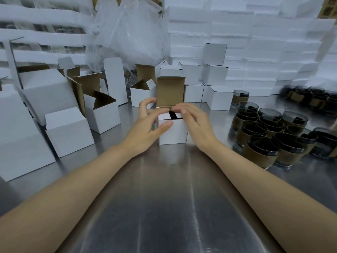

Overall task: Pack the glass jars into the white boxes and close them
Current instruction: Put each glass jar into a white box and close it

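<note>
steel worktop (164, 198), both forearms stretched out over it. the white box (173, 133) stands upright at the centre, just beyond my wrists. its rear lid flap (170, 92) stands straight up, brown inside facing me. the two side flaps are folded in over the mouth, with a dark gap between them; what shows through is probably a jar, too shadowed to tell.

left hand (149, 123): grip clamped on the box's top left corner, thumb against the front wall near the rim, fingers curled over the left side flap.

right hand (194, 121): grip released, fingers laid fairly straight across the right side flap, pressing on it, palm beside the right wall.

glass jars (269, 136): dark smoked glass with brown card sleeves, clustered on the worktop to my right, touching one another. a second group (310, 99) stands further back.

closed boxes (215, 79) are stacked behind the centre box. open boxes (102, 110), flaps up, stand to my left. a clear plastic bag (131, 33) hangs above them. white foam slabs (255, 42) are stacked along the back.
</note>
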`<state>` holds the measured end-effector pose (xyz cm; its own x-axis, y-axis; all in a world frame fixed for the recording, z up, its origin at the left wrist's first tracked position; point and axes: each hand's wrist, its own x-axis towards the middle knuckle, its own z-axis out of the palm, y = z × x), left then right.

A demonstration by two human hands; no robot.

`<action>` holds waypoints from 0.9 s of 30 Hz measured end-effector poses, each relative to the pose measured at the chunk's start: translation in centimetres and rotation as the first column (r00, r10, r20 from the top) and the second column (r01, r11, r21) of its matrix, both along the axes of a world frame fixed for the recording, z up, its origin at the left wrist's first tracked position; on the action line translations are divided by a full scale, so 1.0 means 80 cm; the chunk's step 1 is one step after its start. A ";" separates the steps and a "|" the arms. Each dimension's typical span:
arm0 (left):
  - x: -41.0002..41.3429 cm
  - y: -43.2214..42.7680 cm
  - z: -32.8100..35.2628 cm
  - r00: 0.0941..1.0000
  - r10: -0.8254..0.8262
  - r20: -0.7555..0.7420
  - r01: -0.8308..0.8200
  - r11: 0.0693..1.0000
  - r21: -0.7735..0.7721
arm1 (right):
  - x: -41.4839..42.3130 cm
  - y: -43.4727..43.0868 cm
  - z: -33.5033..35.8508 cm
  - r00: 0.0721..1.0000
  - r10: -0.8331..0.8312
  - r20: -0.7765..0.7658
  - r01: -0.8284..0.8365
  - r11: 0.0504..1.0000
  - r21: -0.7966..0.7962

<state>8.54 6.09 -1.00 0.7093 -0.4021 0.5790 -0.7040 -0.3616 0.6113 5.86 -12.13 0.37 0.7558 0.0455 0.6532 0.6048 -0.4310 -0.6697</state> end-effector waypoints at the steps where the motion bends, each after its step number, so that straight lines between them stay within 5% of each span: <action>1: -0.001 0.000 0.000 1.000 -0.008 -0.008 0.008 1.000 -0.013 | 0.000 0.000 0.000 1.000 -0.003 -0.002 0.003 0.999 0.048; 8: 0.000 -0.003 0.004 0.999 -0.030 -0.019 0.029 0.999 -0.036 | 0.001 0.006 0.003 1.000 -0.007 0.020 0.003 0.978 0.207; 14: -0.001 -0.004 0.002 0.992 -0.058 -0.112 0.039 0.985 -0.167 | 0.003 -0.001 -0.005 0.998 0.052 0.022 -0.054 0.992 0.111; 27: -0.010 -0.003 0.007 0.999 0.001 -0.053 -0.008 0.990 -0.141 | -0.003 0.003 -0.004 0.995 0.050 0.081 -0.051 0.999 0.002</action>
<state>7.74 5.82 -0.44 0.7417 -0.3157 0.5918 -0.6683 -0.2723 0.6923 5.60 -11.88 0.06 0.6976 0.0795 0.7121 0.6777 -0.3958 -0.6197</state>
